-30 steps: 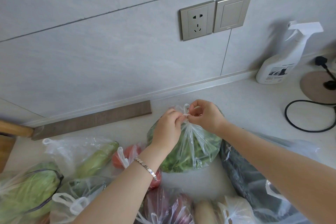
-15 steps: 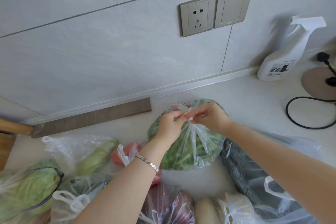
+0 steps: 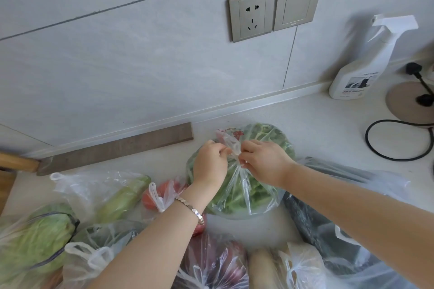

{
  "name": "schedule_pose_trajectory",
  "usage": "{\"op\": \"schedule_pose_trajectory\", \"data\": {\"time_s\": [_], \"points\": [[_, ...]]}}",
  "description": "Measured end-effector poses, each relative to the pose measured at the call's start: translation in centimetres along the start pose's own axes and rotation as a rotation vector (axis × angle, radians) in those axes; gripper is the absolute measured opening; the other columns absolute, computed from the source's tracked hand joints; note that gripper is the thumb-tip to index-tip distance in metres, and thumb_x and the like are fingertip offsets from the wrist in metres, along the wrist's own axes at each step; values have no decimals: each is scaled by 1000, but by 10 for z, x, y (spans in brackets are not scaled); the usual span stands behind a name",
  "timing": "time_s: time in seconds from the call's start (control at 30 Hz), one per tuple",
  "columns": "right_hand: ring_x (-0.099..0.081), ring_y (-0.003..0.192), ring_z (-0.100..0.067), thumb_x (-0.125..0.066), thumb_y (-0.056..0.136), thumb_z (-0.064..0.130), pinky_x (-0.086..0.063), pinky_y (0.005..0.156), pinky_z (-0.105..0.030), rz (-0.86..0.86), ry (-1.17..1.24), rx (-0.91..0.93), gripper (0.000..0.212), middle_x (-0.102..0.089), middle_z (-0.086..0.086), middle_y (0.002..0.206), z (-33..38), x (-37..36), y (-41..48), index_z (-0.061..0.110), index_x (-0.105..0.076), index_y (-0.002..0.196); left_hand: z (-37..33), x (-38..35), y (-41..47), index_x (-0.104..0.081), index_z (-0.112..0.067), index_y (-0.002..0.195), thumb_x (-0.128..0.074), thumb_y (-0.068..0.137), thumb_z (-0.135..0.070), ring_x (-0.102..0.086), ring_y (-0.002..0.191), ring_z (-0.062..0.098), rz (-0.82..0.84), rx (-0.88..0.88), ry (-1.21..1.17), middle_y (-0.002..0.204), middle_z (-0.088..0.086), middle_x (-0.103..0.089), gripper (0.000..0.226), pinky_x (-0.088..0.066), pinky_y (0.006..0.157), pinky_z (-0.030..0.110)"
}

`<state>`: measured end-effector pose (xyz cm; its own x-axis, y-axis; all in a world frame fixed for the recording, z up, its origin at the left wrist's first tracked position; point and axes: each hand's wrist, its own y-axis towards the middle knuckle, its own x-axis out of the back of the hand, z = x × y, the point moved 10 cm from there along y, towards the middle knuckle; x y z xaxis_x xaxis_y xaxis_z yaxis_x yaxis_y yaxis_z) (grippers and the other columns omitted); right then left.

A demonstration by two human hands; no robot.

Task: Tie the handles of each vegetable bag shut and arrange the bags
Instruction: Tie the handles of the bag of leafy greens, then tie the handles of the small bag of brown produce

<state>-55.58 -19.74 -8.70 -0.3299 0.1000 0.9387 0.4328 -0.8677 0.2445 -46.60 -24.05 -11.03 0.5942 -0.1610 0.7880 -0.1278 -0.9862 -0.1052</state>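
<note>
Overhead view of a kitchen counter [image 3: 305, 129] w/ several clear plastic veg bags. At centre sits a bag of greens [image 3: 246, 195], bottom on the counter, top gathered. Both hands meet at its top: left hand [image 3: 211, 162] & right hand [image 3: 263, 162] each have fingers curled, pinching the twisted handles [image 3: 231, 145], knuckles close together. A bracelet [image 3: 191, 209] circles the left wrist. Just left of the bag of greens: a tomato bag [image 3: 164, 195]; further left a corn bag [image 3: 122, 197], then a cabbage bag [image 3: 35, 241]. Against its right side: a dark bag [image 3: 328, 237]. In front of it, nearer the viewer: an onion bag [image 3: 216, 263]. Behind it to the right, well apart, a spray bottle [image 3: 361, 70] stands by the wall; a black cord [image 3: 399, 141] loops nearby.
</note>
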Motion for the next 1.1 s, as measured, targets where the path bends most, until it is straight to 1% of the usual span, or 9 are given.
{"op": "schedule_pose_trajectory", "data": {"time_s": [0.1,0.23,0.53,0.6,0.73,0.8,0.9,1.03,1.1], "points": [[-60,54,-16,-81,59,14,-47,37,-26,35,54,-77,14,-61,3,69,-5,-7,-3,17,-68,63,13,0,1,-70,-8,91,-49,94,-19,-48,75,17,-46,66,19,93,4,-56,24,-35,67,28],[-60,85,-21,-51,90,20,-49,66,-32,291,70,-310,17,-58,1,103,-14,-30,-4,14,-66,96,16,-2,-2,-70,-10,93,-47,95,-22,-52,79,18,-42,86,79,103,4,-60,25,-41,70,29],[-62,91,-19,-49,91,25,-52,87,-33,324,500,-643,24,-63,-2,109,1,24,-29,18,-56,113,-35,35,-46,-61,-11,112,-54,87,-9,-50,110,25,-66,-342,301,116,9,-55,26,-36,98,35],[-58,87,-14,-51,91,28,-49,83,-26,336,530,-587,22,-62,1,99,19,42,-50,16,-61,106,-39,22,-74,-63,-14,110,-53,89,-11,-55,101,20,91,-372,192,112,5,-60,24,-41,91,26],[-52,72,-2,-56,83,50,-41,68,-18,553,587,-515,30,-53,15,81,60,48,-108,25,-62,98,-29,-41,-144,-57,-30,113,-50,90,-25,-56,82,7,739,-257,193,101,-7,-61,25,-43,73,17],[-52,75,-3,-52,76,65,-42,69,-22,708,537,-578,45,-54,14,85,71,37,-143,26,-56,97,-22,-60,-177,-59,-35,90,-56,85,-40,-55,77,2,927,-202,219,91,-14,-59,8,-44,68,19],[-61,84,-18,-46,73,74,-46,73,-32,798,317,-693,71,-65,-3,96,74,20,-179,10,-60,99,-19,-81,-209,-59,-26,71,-58,74,-58,-58,78,8,1008,-246,203,85,-11,-58,33,-48,72,30],[-61,90,-23,-44,89,45,-47,76,-31,733,256,-747,44,-66,-7,99,71,0,-190,7,-64,99,-17,-95,-238,-66,-25,98,-61,74,-61,-49,110,8,1108,-238,186,120,-9,-52,44,-40,95,26],[-57,70,-19,-43,91,29,-42,62,-26,600,419,-822,33,-59,-10,82,63,1,-189,3,-63,85,-18,-96,-247,-66,-24,97,-68,70,-59,-37,114,4,1124,-290,235,121,-12,-41,44,-34,99,24]]}}
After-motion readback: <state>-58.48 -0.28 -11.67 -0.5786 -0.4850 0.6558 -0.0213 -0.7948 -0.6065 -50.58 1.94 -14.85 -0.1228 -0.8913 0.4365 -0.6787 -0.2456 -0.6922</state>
